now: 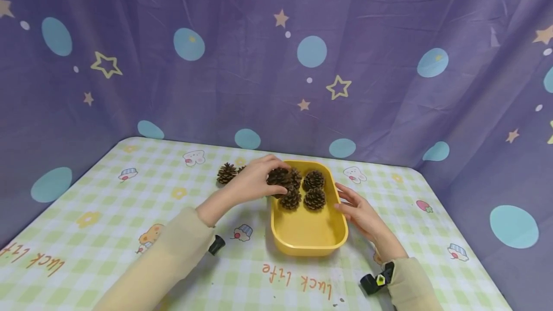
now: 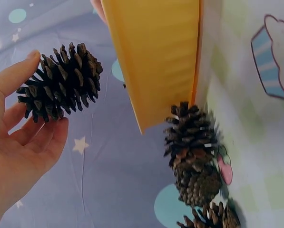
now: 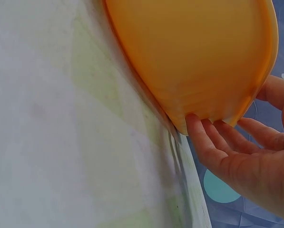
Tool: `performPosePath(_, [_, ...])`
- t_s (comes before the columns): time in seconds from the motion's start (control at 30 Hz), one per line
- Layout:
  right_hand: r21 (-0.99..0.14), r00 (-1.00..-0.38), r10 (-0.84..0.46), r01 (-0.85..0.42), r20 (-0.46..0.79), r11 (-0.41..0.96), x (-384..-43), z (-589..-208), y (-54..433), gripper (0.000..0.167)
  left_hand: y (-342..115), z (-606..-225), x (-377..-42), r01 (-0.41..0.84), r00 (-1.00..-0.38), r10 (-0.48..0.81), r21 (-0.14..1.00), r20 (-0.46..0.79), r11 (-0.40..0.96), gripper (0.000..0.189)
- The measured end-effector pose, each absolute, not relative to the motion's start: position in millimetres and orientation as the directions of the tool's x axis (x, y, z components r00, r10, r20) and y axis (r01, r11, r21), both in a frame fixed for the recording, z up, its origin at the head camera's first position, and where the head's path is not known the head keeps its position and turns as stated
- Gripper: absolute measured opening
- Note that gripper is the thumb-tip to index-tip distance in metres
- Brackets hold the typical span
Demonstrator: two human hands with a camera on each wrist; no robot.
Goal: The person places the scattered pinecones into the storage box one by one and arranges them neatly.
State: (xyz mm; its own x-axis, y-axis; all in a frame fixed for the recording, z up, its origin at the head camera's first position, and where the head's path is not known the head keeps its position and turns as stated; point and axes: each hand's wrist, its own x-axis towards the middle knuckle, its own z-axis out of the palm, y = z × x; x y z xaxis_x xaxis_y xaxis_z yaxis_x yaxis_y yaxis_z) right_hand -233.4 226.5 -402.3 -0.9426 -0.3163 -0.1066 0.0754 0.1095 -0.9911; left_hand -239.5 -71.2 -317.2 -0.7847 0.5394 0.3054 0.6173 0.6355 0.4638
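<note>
My left hand [image 1: 256, 180] holds a brown pine cone [image 2: 63, 81] between thumb and fingers, over the left rim of a yellow bin [image 1: 308, 234]. In the left wrist view the cone is above the level of the bin's rim. Several more pine cones [image 1: 314, 199] rest inside the bin, grouped in its far half. My right hand [image 1: 364, 215] holds the bin's right side. In the right wrist view its fingertips [image 3: 193, 118] touch the outer wall and the thumb reaches over the rim.
Left of the bin, several pine cones [image 2: 191, 135] stand in a row on the table, partly hidden by my left hand in the head view. A checked tablecloth [image 1: 207, 272] covers the table. Behind hangs a purple curtain [image 1: 250, 76] with stars and dots.
</note>
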Motion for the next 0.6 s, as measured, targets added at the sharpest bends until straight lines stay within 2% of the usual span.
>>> performPosePath(0.3, [-0.99, -0.944, -0.309, 0.083, -0.115, 0.114, -232.8, -402.2, 225.6, 0.068, -47.2, -324.5, -239.3, 0.67, -0.738, 0.605, 0.432, 0.3, 0.603, 0.053])
performPosePath(0.6, [-0.99, -0.945, -0.308, 0.082, -0.113, 0.113, -233.6, -403.4, 226.8, 0.068, -21.4, -340.7, -240.7, 0.666, -0.722, 0.668, 0.442, 0.181, 0.6, 0.05])
